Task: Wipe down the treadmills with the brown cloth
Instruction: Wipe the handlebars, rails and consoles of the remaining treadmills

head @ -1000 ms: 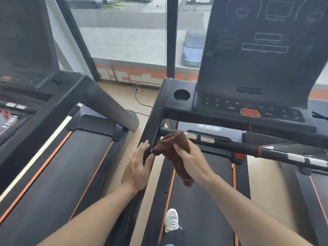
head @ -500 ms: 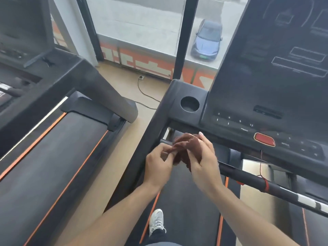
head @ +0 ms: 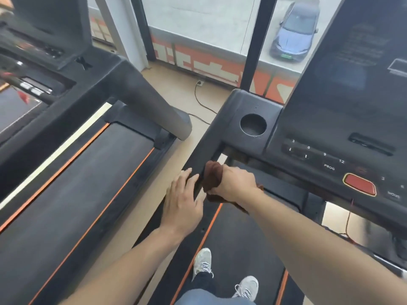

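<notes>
Brown cloth (head: 212,178) against black handrail (head: 203,150).

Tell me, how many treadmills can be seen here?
2: one treadmill on the left, another on the right where the person stands wiping. More may lie outside the view.

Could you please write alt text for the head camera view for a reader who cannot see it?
A person's right hand presses a brown cloth against a treadmill's black side rail, while the left hand rests flat on it.
</notes>
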The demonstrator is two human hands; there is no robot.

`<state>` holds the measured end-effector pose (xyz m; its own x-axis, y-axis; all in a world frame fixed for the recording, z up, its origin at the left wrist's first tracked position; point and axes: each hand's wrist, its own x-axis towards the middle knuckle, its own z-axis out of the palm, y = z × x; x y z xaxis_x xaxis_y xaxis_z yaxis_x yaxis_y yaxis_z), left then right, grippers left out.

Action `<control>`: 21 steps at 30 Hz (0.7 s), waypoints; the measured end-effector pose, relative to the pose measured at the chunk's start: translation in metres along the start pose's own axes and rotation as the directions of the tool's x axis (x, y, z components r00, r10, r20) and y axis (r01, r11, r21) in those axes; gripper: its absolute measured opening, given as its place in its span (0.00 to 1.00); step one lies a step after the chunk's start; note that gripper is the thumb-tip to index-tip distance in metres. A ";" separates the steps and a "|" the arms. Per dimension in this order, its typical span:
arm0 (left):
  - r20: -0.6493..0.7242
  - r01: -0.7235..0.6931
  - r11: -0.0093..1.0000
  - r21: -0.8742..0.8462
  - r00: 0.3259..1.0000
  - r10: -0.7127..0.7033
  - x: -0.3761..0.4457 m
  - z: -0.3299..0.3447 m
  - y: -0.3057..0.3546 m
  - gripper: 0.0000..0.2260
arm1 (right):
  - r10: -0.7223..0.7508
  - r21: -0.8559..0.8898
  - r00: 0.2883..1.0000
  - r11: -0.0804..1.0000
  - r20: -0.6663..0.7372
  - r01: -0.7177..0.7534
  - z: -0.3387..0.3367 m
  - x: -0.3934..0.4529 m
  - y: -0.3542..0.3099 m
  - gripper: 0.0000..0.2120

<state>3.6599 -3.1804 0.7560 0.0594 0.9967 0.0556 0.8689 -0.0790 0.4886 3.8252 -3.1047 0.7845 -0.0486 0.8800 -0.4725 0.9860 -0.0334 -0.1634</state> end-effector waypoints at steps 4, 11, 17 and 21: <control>0.030 -0.032 0.999 0.016 0.999 0.031 0.011 0.002 0.005 0.27 | -0.098 0.167 0.964 0.984 0.248 0.057 -0.028 0.011 0.009 0.28; 0.088 0.413 0.546 -0.729 0.848 -0.523 0.003 0.020 0.065 0.15 | -0.196 0.381 0.972 0.915 0.131 0.133 -0.020 -0.034 0.054 0.20; 0.281 0.514 0.215 -0.830 0.719 -0.635 0.005 0.046 0.097 0.30 | -0.093 0.442 0.995 0.891 -0.048 0.104 0.002 -0.046 0.083 0.18; 0.483 0.637 0.151 -0.756 0.699 -0.528 -0.004 0.055 0.090 0.19 | -0.037 0.467 0.987 0.878 -0.155 0.107 0.014 -0.058 0.094 0.17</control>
<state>3.7643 -3.1903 0.7520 -0.1796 0.7473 -0.6398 -0.2024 0.6084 0.7674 3.9189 -3.1649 0.7846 -0.0600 0.9435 -0.3260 0.7855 -0.1569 -0.5987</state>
